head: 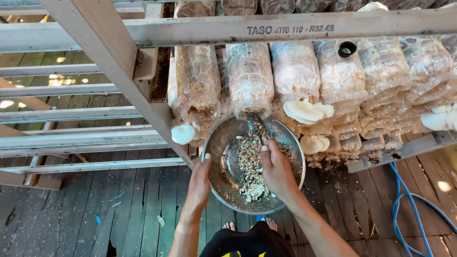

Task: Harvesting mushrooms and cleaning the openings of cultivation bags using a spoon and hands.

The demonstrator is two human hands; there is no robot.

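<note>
**Spoon at the mouth of a mushroom bag, bowl held beneath**

Clear plastic mushroom grow bags (295, 69) lie stacked on their sides in a rack, filling the frame from 11 to 3 o'clock, their brown and white contents showing through. White oyster mushrooms (307, 111) sprout from several mouths. A grey rail (285, 28) with dark stamped lettering crosses the top.

The left hand (200, 183) grips the rim of a round metal bowl (285, 140) at its 9 o'clock edge, thumb hooked over the lip. The bowl sits at centre frame, holding crumbly pale substrate (251, 166).

The right hand (276, 169) is clenched around a metal spoon (253, 124). The spoon's long axis runs from 5 to 11 o'clock, tip pointing up at the open bag (249, 76) above the bowl.

Blue hose (404, 204) curls on the plank floor (119, 209) at 4 o'clock.
</note>
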